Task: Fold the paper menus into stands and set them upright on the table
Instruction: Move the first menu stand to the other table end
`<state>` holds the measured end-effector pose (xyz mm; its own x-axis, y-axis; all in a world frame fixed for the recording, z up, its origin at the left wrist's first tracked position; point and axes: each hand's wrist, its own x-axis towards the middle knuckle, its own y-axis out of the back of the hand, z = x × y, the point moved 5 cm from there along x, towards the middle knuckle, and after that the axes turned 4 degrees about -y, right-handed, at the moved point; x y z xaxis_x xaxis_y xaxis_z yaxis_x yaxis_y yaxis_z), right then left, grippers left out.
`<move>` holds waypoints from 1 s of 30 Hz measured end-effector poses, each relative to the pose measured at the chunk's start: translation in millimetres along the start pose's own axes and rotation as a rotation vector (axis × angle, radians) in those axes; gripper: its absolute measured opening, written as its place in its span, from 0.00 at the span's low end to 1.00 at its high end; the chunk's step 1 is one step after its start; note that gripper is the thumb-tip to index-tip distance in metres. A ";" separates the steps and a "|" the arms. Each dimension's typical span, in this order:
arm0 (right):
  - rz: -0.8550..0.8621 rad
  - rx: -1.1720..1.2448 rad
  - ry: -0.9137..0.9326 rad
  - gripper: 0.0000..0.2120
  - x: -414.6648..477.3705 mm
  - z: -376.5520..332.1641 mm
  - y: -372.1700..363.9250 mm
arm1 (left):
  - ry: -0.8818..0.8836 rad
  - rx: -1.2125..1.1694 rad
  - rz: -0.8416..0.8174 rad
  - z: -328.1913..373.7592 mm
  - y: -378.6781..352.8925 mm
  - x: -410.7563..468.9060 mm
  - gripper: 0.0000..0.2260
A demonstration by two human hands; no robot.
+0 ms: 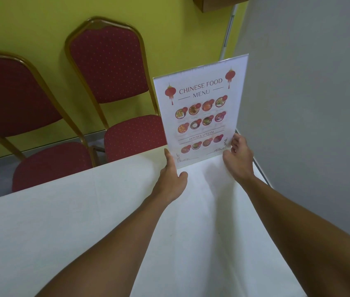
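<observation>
A white menu printed "Chinese Food Menu", with red lanterns and small dish pictures, stands upright near the far right corner of the table, which is covered by a white cloth. My left hand holds its lower left edge, fingers flat against the side. My right hand grips its lower right corner, fingers wrapped behind it. The menu's bottom edge rests on or just above the cloth; I cannot tell which. Its back is hidden.
Two red upholstered chairs with gold frames, one and another, stand beyond the table's far edge against a yellow-green wall. A grey wall runs along the table's right side. A wooden shelf hangs at the top.
</observation>
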<state>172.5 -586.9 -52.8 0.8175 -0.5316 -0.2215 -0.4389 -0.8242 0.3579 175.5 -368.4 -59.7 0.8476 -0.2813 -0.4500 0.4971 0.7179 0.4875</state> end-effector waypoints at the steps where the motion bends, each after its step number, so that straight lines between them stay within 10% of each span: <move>1: 0.003 0.006 0.002 0.23 0.1 -0.1 -0.1 | 0.000 0.005 -0.003 0.6 0.6 0.1 0.41; 30: -0.020 0.009 -0.052 0.32 -12.1 14.4 -0.6 | -0.038 -0.012 -0.022 -2.3 2.0 -2.4 0.45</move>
<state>157.5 -582.7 -63.4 0.8056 -0.5242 -0.2760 -0.4262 -0.8364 0.3447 174.0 -364.8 -59.4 0.8429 -0.3207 -0.4320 0.5136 0.7189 0.4684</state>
